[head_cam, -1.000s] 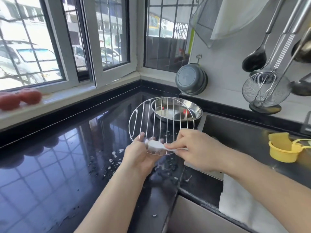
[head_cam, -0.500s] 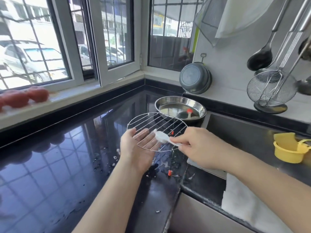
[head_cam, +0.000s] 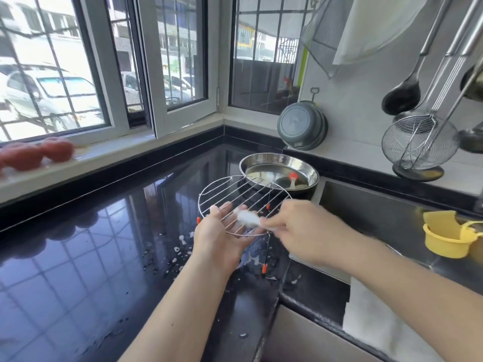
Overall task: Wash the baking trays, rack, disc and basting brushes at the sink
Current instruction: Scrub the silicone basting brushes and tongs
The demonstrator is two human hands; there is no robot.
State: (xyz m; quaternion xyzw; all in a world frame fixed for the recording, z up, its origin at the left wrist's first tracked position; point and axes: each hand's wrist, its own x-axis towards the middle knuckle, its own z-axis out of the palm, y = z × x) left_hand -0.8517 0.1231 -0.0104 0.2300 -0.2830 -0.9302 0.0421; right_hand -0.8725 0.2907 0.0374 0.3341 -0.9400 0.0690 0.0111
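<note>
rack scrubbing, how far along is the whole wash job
Nothing looks finished yet. In hand: the left hand supports the round wire rack from below while the right hand rubs a white brush across its bars. Left: the steel tray behind it, holding a red-tipped brush, waits on the counter.

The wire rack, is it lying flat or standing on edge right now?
Roughly flat. The rack rests on the open left hand, wires facing up, while the right hand rubs a white brush across it.
</note>
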